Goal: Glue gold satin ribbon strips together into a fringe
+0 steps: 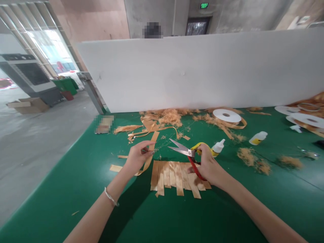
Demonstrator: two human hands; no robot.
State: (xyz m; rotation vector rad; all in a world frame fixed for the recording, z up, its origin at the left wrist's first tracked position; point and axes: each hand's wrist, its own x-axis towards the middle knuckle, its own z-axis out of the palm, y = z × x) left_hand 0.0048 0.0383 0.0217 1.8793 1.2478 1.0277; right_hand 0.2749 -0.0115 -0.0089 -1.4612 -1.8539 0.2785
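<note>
My left hand (138, 156) has its fingers closed on a light orange ribbon (153, 140), whose tail curls down behind the hand. Fine loose threads (162, 146) lie around my left fingertips. In my right hand (209, 163) is a pair of scissors (189, 153) with one yellow and one red handle. Its blades are apart and point left toward the ribbon. Below both hands, a row of ribbon strips (167, 173) lies side by side on the green table, with uneven lower ends. My right hand hides part of its right end.
Frayed fibre (170, 116) and ribbon scraps lie along a white partition (202, 74). A ribbon spool (226, 115) and two small glue bottles (218, 147) (258, 138) stand right. Fibre tufts (246, 157) lie farther right. The green table's (63, 175) left edge borders the floor.
</note>
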